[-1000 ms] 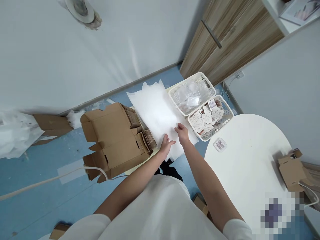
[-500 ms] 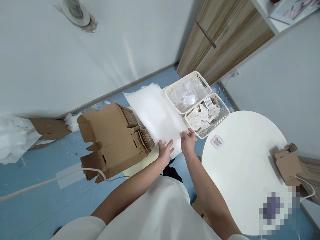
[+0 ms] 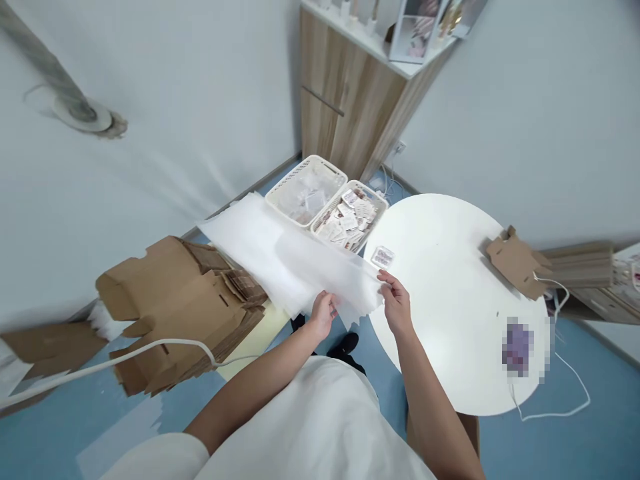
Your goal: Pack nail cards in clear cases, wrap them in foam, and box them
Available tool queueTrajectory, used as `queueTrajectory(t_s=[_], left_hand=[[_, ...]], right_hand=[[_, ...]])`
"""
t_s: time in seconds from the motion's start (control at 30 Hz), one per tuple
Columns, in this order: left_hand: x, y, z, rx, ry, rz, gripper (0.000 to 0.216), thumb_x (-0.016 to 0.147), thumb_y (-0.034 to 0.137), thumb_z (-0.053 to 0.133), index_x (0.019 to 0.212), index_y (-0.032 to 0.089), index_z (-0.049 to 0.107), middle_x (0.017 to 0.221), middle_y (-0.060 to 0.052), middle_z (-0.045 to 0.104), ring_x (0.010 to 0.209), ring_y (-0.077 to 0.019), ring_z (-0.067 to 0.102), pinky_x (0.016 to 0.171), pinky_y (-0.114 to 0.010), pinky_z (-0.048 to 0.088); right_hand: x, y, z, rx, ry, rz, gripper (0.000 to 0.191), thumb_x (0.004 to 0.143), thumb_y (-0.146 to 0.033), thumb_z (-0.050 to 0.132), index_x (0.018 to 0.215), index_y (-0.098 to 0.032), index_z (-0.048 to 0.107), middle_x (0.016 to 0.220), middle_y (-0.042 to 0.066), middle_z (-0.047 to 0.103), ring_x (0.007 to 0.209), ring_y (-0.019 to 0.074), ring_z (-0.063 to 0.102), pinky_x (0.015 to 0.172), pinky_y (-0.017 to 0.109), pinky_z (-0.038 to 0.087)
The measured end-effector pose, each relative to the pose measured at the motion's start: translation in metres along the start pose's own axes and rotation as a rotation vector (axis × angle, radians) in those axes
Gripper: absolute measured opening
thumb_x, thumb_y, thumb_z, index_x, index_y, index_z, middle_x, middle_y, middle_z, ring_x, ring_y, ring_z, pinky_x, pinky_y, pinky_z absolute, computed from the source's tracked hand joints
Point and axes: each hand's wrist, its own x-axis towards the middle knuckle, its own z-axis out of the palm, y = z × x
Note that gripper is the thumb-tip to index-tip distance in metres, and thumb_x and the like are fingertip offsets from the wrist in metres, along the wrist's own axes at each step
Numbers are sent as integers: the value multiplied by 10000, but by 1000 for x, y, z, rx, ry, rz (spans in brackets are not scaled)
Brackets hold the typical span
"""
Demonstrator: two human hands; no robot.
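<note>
A thin, see-through white sheet (image 3: 337,267) spans between my hands, its right part raised off a stack of like white sheets (image 3: 240,230). My right hand (image 3: 397,303) pinches the sheet's right corner between thumb and fingers, over the edge of the round table. Lower and to the left, my left hand (image 3: 324,315) is closed at the sheet's near edge, fingertips together. Right behind the sheet stand two white baskets: one basket (image 3: 280,200) with clear plastic pieces, the other basket (image 3: 383,203) with printed cards.
Flattened cardboard boxes (image 3: 170,287) are piled left of the sheets. To the right is a round white table (image 3: 440,267) bearing a small clear case (image 3: 383,257), a cardboard box (image 3: 517,260) and a blurred item. A white cable (image 3: 165,341) crosses the left side. Behind stands a wooden cabinet (image 3: 345,93).
My right hand has taken the top sheet's corner and drawn it up and right, over the table's edge. My left hand has closed from spread fingers. The view has turned right.
</note>
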Motion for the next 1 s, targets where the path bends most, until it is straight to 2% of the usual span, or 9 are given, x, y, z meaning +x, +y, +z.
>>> queueTrajectory(t_s=[0.2,0.37,0.47,0.53,0.63,0.77,0.83,0.9,1.0], left_hand=[[-13,-45,63,227,-33,174,403,727,178,524,1115,230,427,983,-50,623,785,-141,616,638,-240,486],[-11,-89,122,523,-109,292,623,743,148,536,1294,183,248,969,-71,618,729,-122,612,643,-226,481],[-6,-113,152,821,-156,374,646,759,154,513,1325,167,203,999,-83,593,755,-122,602,677,-228,466],[-4,-129,167,1070,-207,426,590,759,156,499,1299,157,261,1004,-94,582,804,-147,594,717,-255,453],[-4,-149,179,1446,-344,468,488,728,128,496,1204,145,390,996,-110,586,900,-208,568,768,-305,428],[-3,-161,175,1643,-422,447,578,685,72,486,1245,144,362,1007,-129,595,925,-244,561,773,-331,418],[0,-159,173,1637,-354,441,651,681,72,489,1297,154,294,1049,-131,583,951,-243,555,787,-333,415],[5,-153,175,1593,-223,453,682,684,92,506,1318,144,260,1087,-137,562,978,-238,544,813,-334,410],[9,-144,187,1462,-74,564,662,721,149,505,1327,130,239,1085,-127,543,908,-198,558,810,-328,423]], right_hand=[[-40,31,-104,-84,188,-91,255,781,-279,430,984,-246,580,1217,63,456,931,178,503,678,312,397],[-89,89,-195,-127,245,-95,237,790,-304,433,928,-234,613,1187,86,439,902,180,511,666,318,420],[-128,128,-232,-129,322,-44,232,784,-306,441,896,-228,628,1176,92,435,920,190,515,676,318,436],[-156,154,-244,-115,371,-2,233,773,-296,444,900,-219,624,1164,98,441,871,181,528,672,315,446],[-192,190,-240,-82,432,79,247,735,-248,441,914,-200,605,1110,97,481,737,147,529,652,305,457],[-215,223,-219,10,469,234,280,660,-198,457,908,-181,586,884,41,571,541,105,467,561,269,441],[-211,228,-215,105,462,282,271,648,-201,464,892,-176,581,792,14,584,512,101,458,519,246,419],[-199,225,-217,184,460,307,256,653,-210,466,881,-174,576,732,-1,585,495,101,456,492,235,400],[-175,208,-227,179,501,271,198,687,-238,469,836,-176,586,700,6,580,545,123,498,521,249,416]])
